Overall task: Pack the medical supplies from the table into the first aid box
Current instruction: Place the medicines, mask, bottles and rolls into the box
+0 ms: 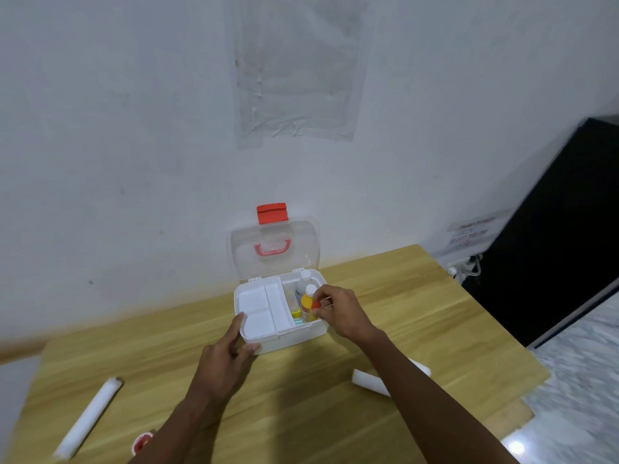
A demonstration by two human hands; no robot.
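The white first aid box (291,339) stands open on the wooden table (418,313), its clear lid (274,249) upright against the wall. A white divided tray (259,308) fills its left half. In the right half stand a yellow bottle (305,306) and a clear bottle (303,283). My right hand (338,311) hovers over that half, fingertips pinching a small red-capped item (316,305) beside the yellow bottle. My left hand (227,356) holds the box's front left corner.
A long white roll (87,416) lies at the table's left front. Another white roll (371,381) lies under my right forearm. A small red and white object (142,442) sits at the front edge. The table's right edge drops to a tiled floor.
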